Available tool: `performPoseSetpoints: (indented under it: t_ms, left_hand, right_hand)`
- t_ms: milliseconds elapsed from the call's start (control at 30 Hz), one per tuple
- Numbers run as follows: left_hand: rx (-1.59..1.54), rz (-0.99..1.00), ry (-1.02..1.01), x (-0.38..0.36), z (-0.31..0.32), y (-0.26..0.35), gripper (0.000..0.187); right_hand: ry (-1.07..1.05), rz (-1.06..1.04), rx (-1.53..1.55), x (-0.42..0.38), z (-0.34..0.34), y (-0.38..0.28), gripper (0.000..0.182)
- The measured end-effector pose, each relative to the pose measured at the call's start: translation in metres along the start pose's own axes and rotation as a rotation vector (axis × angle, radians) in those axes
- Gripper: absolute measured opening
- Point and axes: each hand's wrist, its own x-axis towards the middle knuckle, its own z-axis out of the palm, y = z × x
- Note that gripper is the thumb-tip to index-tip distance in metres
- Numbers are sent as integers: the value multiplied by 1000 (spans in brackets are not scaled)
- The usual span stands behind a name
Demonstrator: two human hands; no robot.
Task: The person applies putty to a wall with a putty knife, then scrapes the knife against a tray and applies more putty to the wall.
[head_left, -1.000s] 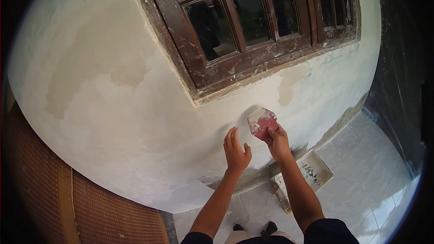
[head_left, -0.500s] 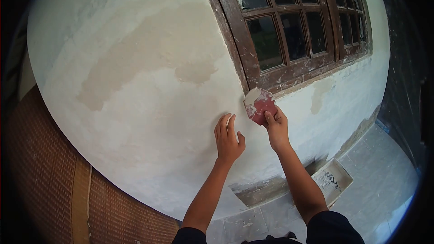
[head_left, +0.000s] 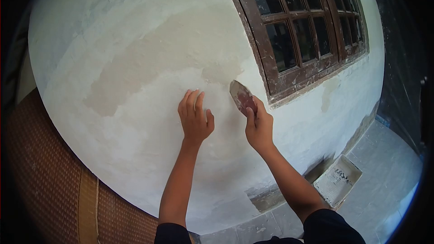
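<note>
My right hand (head_left: 260, 128) grips a flat dark-red putty spreader (head_left: 243, 97) between thumb and fingers. Pale putty coats its upper end, which points up toward the wall, and the blade is turned partly edge-on. To the left, my left hand (head_left: 195, 119) is held up against the white wall (head_left: 149, 140) with fingers stretched and thumb apart, holding nothing. Above both hands, a beige patch of filler (head_left: 149, 52) curves across the wall, and a smaller beige patch (head_left: 221, 72) sits just above the spreader.
A brown wooden window frame (head_left: 269, 70) with paint specks and dark panes is at the upper right. On the grey tiled floor (head_left: 384, 167) a paint tray (head_left: 338, 181) stands by the wall's foot. Brown woven panelling (head_left: 45, 162) runs along the lower left.
Both hands have moved left across the wall, away from the window corner. The spreader has turned from nearly face-on to a narrower angle. The view has shifted slightly.
</note>
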Motion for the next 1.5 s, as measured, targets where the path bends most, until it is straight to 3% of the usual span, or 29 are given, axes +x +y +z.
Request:
performPoseSetpoints:
  t_ms: [33,67,233,300,667,933,1100,1500]
  left_hand:
    - [33,42,26,8,-3,-15,53]
    - [65,84,59,14,-9,-27,52]
    - [126,161,103,44,-31,-78,49]
    - [167,243,107,50,-37,-91,47]
    - [168,285,232,40,-31,-108,38]
    - [154,238,304,39,-31,-111,39]
    - [131,93,421,37,-32,-114,40]
    - [126,69,438,37,-35,-113,41]
  right_hand:
    - [-72,2,-108,0,7,-9,31]
    - [-65,-103,-104,-2,19,-7,34]
    - [-41,-222,-205,-8,67,-24,37]
    - [90,-352,-290,-8,90,-21,42]
    - [399,-404,-459,-8,160,-18,46]
    - [366,-262,-409,5,194,-34,49]
    - [293,-275,-485,6,200,-29,50]
    - [78,-266,-616,6,192,-23,55]
